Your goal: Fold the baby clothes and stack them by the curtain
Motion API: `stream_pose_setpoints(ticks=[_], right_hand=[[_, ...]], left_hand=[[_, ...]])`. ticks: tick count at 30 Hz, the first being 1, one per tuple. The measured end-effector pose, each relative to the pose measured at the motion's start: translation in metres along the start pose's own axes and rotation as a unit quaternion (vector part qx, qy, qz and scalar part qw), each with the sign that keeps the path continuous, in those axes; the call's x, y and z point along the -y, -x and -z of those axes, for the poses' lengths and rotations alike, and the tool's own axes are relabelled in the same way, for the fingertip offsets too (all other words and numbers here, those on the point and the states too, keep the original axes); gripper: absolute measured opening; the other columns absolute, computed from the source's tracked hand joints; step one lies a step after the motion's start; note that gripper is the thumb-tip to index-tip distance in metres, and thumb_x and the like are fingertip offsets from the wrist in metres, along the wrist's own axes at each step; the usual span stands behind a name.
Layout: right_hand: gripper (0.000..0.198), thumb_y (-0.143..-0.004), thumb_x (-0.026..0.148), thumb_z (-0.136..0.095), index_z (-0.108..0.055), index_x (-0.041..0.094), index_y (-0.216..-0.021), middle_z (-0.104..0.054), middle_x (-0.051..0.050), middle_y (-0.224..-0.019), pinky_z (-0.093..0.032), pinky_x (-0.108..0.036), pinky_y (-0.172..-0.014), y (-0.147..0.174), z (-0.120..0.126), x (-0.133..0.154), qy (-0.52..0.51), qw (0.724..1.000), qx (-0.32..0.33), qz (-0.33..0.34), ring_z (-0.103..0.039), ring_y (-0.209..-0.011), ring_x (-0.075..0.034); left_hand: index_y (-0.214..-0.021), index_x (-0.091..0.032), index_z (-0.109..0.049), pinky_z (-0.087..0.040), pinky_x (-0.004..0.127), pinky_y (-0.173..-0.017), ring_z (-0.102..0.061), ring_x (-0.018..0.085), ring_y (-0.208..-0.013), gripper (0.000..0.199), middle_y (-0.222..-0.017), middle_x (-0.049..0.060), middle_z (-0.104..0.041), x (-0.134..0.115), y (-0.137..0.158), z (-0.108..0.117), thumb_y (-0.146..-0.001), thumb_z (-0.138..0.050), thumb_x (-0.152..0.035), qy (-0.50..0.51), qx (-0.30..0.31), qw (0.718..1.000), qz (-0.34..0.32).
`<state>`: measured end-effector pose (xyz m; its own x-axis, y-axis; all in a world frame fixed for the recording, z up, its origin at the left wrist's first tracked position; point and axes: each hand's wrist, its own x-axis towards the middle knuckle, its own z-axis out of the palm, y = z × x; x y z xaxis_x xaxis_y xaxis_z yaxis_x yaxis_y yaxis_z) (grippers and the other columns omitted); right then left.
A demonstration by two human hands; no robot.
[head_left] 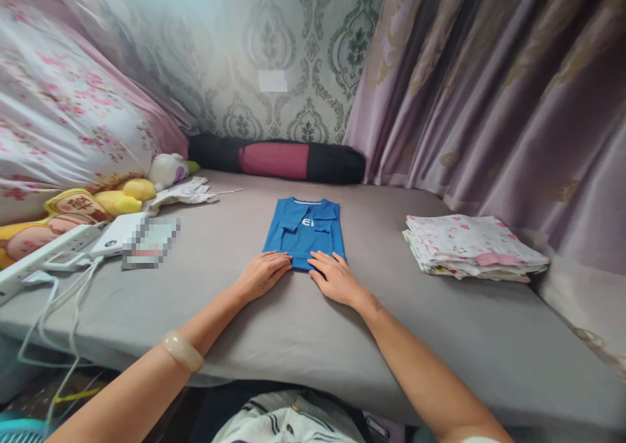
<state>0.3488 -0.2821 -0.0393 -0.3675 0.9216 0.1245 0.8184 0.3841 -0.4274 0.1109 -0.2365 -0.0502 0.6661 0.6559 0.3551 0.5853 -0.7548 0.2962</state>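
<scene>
A blue T-shirt (pixel 320 242) lies on the grey bed sheet, its sides and sleeves folded inward and its collar at the far end. Part of some white lettering shows between the folded sleeves. My left hand (pixel 267 275) rests at the shirt's near left corner, fingers stretched out over the hem. At the near right corner my right hand (pixel 336 277) lies with its fingers spread on the fabric. Both palms face down, and neither hand is closed around the cloth.
Folded patterned cloths (pixel 474 247) are stacked on the right. A black and red bolster-shaped bag (pixel 276 159) lies along the wall. On the left are a power strip (pixel 53 254), white cables (pixel 73 312), a white device (pixel 117 234), a blurred-out rectangle and plush toys (pixel 117 198).
</scene>
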Motion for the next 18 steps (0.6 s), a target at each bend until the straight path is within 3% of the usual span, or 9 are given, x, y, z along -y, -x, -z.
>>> stream_pose_setpoints(ticks=[4, 8, 10, 15, 18], right_hand=[[0.037, -0.097, 0.032, -0.047, -0.059, 0.025, -0.131, -0.05, -0.006, -0.145, -0.022, -0.048, -0.117, -0.001, -0.003, -0.003, 0.002, 1.0, -0.025, 0.006, -0.04, -0.138, -0.02], [0.036, -0.096, 0.024, -0.047, -0.062, 0.02, -0.128, -0.055, -0.009, -0.14, -0.033, -0.044, -0.114, 0.0, -0.005, -0.014, 0.012, 0.997, -0.077, 0.014, -0.045, -0.134, -0.022], [0.037, -0.094, 0.017, -0.047, -0.063, 0.018, -0.127, -0.057, -0.009, -0.137, -0.037, -0.042, -0.112, 0.0, -0.005, -0.023, 0.014, 0.995, -0.098, 0.021, -0.047, -0.132, -0.022], [0.048, -0.087, 0.004, -0.044, -0.062, 0.018, -0.129, -0.06, -0.009, -0.134, -0.042, -0.043, -0.11, 0.0, -0.003, -0.038, 0.007, 0.993, -0.114, 0.017, -0.052, -0.128, -0.022], [0.052, -0.084, 0.001, -0.043, -0.061, 0.017, -0.13, -0.06, -0.01, -0.134, -0.043, -0.044, -0.11, 0.0, -0.001, -0.042, 0.003, 0.994, -0.113, 0.011, -0.053, -0.127, -0.022]], left_hand=[[-0.107, -0.021, -0.063, -0.047, 0.035, -0.097, -0.068, 0.019, -0.101, 0.037, -0.108, 0.006, -0.073, 0.002, -0.006, -0.002, -0.102, -0.031, -0.038, -0.01, -0.01, 1.0, 0.02], [-0.096, -0.021, -0.059, -0.051, 0.03, -0.077, -0.068, 0.019, -0.081, 0.037, -0.083, 0.005, -0.07, 0.002, -0.017, 0.002, -0.102, -0.027, -0.041, -0.037, 0.021, 0.997, 0.06], [-0.096, -0.021, -0.057, -0.05, 0.028, -0.074, -0.067, 0.018, -0.078, 0.037, -0.081, 0.004, -0.069, 0.003, -0.021, 0.005, -0.103, -0.025, -0.04, -0.042, 0.03, 0.997, 0.065], [-0.11, -0.02, -0.056, -0.048, 0.032, -0.092, -0.065, 0.019, -0.102, 0.031, -0.108, 0.007, -0.07, 0.012, -0.016, 0.012, -0.099, -0.041, -0.045, -0.016, 0.048, 0.998, -0.028], [-0.12, -0.019, -0.056, -0.046, 0.036, -0.101, -0.059, 0.022, -0.118, 0.03, -0.126, 0.01, -0.064, 0.023, -0.007, 0.014, -0.097, -0.046, -0.036, -0.027, 0.045, 0.998, -0.042]])
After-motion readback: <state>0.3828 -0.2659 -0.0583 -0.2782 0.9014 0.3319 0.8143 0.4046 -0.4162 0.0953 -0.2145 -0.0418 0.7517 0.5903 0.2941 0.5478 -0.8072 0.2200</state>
